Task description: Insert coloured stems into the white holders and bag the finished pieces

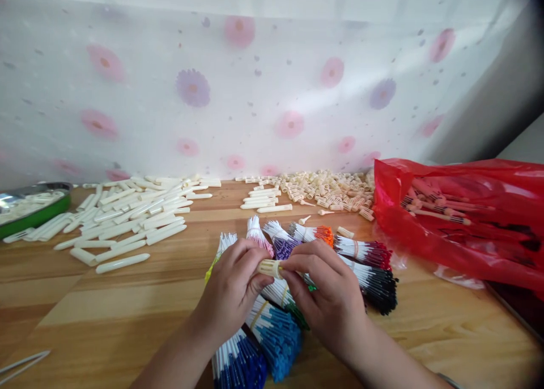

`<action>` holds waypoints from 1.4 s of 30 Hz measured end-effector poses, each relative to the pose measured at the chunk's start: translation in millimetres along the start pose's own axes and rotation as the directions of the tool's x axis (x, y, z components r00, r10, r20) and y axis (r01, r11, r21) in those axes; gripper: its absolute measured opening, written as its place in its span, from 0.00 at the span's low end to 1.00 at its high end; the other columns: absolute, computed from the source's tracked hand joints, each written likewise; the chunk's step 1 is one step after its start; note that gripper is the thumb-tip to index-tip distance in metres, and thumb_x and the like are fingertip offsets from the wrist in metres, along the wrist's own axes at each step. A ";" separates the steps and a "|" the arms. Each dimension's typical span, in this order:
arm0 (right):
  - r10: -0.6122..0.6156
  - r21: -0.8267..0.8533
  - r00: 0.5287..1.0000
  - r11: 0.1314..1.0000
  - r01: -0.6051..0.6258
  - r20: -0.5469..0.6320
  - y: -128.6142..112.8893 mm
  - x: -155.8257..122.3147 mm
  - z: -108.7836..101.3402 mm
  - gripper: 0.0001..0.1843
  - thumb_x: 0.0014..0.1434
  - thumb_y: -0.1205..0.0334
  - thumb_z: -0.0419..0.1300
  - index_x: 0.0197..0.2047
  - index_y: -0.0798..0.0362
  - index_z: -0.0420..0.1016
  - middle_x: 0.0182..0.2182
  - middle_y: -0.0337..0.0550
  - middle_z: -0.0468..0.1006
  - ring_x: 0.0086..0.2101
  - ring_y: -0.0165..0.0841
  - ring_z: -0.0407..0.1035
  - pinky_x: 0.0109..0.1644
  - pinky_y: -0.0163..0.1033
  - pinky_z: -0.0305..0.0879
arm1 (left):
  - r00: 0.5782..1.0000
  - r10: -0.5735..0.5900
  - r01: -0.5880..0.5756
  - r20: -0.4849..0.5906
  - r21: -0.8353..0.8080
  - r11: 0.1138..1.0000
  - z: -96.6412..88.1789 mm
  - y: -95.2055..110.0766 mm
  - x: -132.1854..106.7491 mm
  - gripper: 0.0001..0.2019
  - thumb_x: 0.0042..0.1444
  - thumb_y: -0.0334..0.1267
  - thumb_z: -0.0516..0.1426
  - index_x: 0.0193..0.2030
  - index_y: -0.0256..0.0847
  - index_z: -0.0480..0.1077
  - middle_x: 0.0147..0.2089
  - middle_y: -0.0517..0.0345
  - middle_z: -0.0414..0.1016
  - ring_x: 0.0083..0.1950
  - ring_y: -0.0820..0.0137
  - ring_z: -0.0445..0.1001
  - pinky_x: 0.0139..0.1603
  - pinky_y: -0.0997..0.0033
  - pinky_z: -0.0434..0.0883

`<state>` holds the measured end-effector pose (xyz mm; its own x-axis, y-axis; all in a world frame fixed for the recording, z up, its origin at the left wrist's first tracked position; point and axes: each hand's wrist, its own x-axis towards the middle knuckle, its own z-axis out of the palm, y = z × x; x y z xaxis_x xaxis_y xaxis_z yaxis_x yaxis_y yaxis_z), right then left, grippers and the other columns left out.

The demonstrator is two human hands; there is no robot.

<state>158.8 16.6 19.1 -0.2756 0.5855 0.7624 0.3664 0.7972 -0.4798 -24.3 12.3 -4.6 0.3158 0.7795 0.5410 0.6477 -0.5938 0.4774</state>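
My left hand (236,281) pinches a short cream plastic sleeve with slots along its side (269,268), held level above the table. The fingertips of my right hand (325,287) are closed at the sleeve's right end; whatever small part they grip there is mostly hidden. Under and around both hands lie rubber-banded bundles of thin white pen refills with coloured ends. Nearest are a light blue bundle (278,341), a dark blue bundle (240,360) and a black bundle (378,284). Purple (285,247), orange (321,234) and dark red (374,254) ones fan out behind.
Long cream pen barrels (136,210) are heaped at the left, beside a green-sided tray (40,216). A pile of slotted cream sleeves (335,188) lies at the back. A red plastic bag (467,247) with assembled-looking pens inside spreads over the right side. A floral sheet (263,94) hangs behind.
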 end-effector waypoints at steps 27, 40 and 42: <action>0.615 0.557 0.722 0.496 -0.666 0.317 11.7 -1.3 13.2 0.09 0.52 0.60 0.62 0.25 0.54 0.71 0.22 0.35 0.67 0.26 0.28 0.61 0.32 0.32 0.58 | 0.974 0.141 -0.056 -0.178 0.414 0.909 2.4 5.4 1.1 0.12 0.60 0.43 0.54 0.45 0.40 0.72 0.35 0.52 0.77 0.36 0.64 0.72 0.38 0.64 0.65; 0.498 0.001 0.777 0.842 -0.540 0.384 34.1 25.9 5.2 0.09 0.57 0.61 0.56 0.33 0.54 0.76 0.30 0.42 0.76 0.32 0.31 0.69 0.37 0.33 0.62 | 0.740 -0.622 0.664 -0.255 0.130 0.736 -26.5 -35.8 8.3 0.18 0.62 0.51 0.45 0.38 0.40 0.68 0.26 0.60 0.73 0.27 0.69 0.71 0.25 0.75 0.62; 0.465 -0.310 0.715 0.884 -0.349 0.523 38.9 38.7 16.4 0.10 0.58 0.64 0.54 0.32 0.54 0.77 0.32 0.42 0.78 0.34 0.31 0.71 0.38 0.32 0.62 | 0.752 -0.638 0.659 -0.167 0.233 0.716 -27.2 -40.1 9.8 0.16 0.61 0.48 0.46 0.36 0.40 0.69 0.28 0.58 0.74 0.29 0.68 0.73 0.27 0.75 0.62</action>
<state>147.8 72.7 22.8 -0.4909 0.8660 0.0949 0.6955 0.4552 -0.5560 -66.0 38.3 0.4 -0.2913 0.9314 0.2181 0.8331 0.1350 0.5364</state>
